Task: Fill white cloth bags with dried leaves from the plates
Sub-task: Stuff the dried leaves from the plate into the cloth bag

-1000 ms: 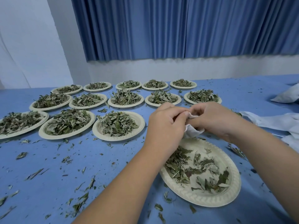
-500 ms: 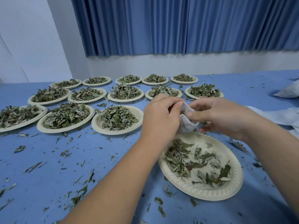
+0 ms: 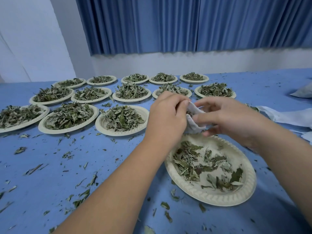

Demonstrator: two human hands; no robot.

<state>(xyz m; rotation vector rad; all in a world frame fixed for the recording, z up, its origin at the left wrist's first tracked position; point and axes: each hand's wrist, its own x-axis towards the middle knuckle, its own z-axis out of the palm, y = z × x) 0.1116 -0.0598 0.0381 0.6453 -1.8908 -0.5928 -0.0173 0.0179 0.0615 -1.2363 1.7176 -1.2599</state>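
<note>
A small white cloth bag [image 3: 194, 122] hangs between both my hands, just above the far rim of the nearest paper plate [image 3: 211, 198]. My left hand [image 3: 166, 119] pinches the bag's top edge on the left. My right hand [image 3: 224, 117] grips its right side, thumb and fingers around the cloth. The bag's mouth looks parted, with something dark inside. The near plate carries a thin scatter of dried leaves [image 3: 199, 166]. Most of the bag is hidden behind my fingers.
Several paper plates heaped with dried leaves [image 3: 123, 118] stand in rows across the blue table's left and middle. Loose leaf bits [image 3: 67, 154] litter the cloth. White cloth bags [image 3: 287, 115] lie at the right edge, with another pale bag [image 3: 303, 92] farther back.
Both hands have drawn slightly apart, and the bag's mouth is spread wider between them. The view has tilted a little; plates sit unchanged.
</note>
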